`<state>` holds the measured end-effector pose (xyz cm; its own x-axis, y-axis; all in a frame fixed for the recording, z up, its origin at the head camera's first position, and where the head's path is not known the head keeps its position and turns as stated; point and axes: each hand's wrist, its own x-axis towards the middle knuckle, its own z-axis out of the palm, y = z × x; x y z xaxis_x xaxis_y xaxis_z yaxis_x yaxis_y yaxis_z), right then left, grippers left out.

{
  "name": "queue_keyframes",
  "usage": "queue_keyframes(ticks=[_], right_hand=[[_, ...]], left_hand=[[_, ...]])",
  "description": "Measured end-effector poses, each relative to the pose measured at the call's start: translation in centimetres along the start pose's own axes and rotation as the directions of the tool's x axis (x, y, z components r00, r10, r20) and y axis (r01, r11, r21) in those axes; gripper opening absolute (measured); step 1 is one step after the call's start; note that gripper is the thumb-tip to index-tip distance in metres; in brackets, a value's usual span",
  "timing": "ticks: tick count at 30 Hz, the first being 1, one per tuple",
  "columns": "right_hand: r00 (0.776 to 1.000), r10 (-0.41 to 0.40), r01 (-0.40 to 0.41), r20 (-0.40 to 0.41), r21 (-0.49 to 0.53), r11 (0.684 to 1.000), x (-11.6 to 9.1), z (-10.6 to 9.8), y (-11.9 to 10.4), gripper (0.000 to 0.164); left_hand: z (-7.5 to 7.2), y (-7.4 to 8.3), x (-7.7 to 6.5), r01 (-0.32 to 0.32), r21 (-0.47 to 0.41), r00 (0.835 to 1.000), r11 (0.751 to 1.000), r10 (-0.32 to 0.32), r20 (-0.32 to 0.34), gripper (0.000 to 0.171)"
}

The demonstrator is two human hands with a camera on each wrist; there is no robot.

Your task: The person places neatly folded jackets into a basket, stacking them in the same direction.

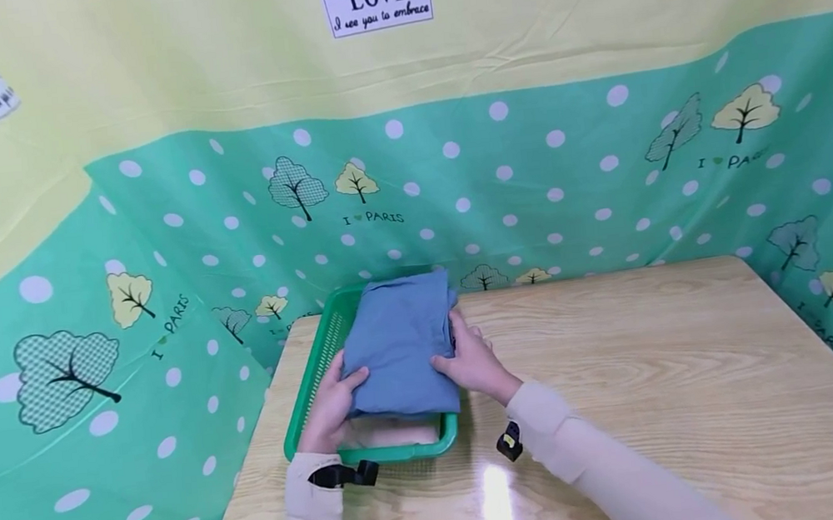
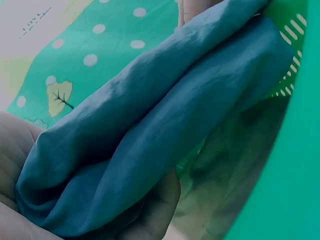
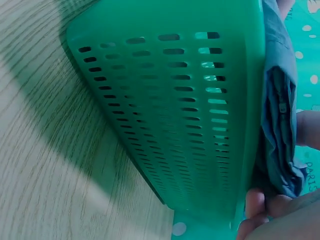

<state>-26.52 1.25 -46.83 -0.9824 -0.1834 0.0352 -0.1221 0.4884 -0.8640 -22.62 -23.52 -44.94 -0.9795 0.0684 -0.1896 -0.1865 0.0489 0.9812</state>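
Note:
A folded blue garment [image 1: 398,345] lies tilted over the green plastic basket [image 1: 294,439], its right side reaching past the rim. At its left edge my left hand [image 1: 328,406] grips it, thumb on top; the left wrist view shows fingers curled beneath the folded cloth [image 2: 150,120]. My right hand [image 1: 477,363] pinches the right edge, thumb above and fingers below. A zipper [image 3: 283,107] shows among the layers in the right wrist view. Beneath the garment, a pale pinkish cloth [image 1: 391,434] lies in the basket, mostly hidden.
The basket stands on the left part of a wood-grain table [image 1: 623,374]. A green and yellow patterned curtain [image 1: 467,163] hangs behind the table and along both sides. Small black cameras are strapped to both wrists.

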Motion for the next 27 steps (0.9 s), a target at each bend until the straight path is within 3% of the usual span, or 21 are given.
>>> queue_keyframes(ticks=[6, 11, 16, 19, 22, 27], right_hand=[[1.0, -0.011, 0.011, -0.004, -0.075, 0.997, -0.1, 0.4, -0.1, 0.081], [0.999, -0.045, 0.044, -0.004, -0.145, 0.988, -0.5, 0.7, -0.3, 0.076], [0.997, -0.075, 0.076, 0.011, -0.188, 0.979, -0.9, 1.0, -0.5, 0.072], [0.995, -0.1, 0.101, 0.015, -0.216, 0.971, -1.1, 1.3, -0.4, 0.072], [0.99, -0.139, 0.138, 0.015, -0.255, 0.957, -1.3, 1.6, -0.5, 0.071], [0.972, -0.23, 0.227, 0.044, -0.413, 0.882, -1.5, 1.9, -0.8, 0.059]], left_hand=[[-0.9, -0.3, 0.3, 0.046, 0.01, 0.999, 0.999, -0.046, 0.015, 0.064], [-1.4, -0.6, 0.3, 0.085, 0.045, 0.996, 0.995, -0.083, -0.039, 0.066], [-1.8, -0.7, 0.2, 0.083, 0.112, 0.992, 0.99, -0.071, -0.109, 0.071], [-1.9, -0.7, -0.1, 0.07, 0.202, 0.991, 0.977, -0.045, -0.128, 0.074], [-1.7, -0.4, -0.5, 0.056, 0.342, 0.991, 0.938, -0.009, -0.135, 0.071], [-1.2, 0.2, -0.9, 0.033, 0.586, 0.991, 0.81, 0.047, -0.121, 0.063]])
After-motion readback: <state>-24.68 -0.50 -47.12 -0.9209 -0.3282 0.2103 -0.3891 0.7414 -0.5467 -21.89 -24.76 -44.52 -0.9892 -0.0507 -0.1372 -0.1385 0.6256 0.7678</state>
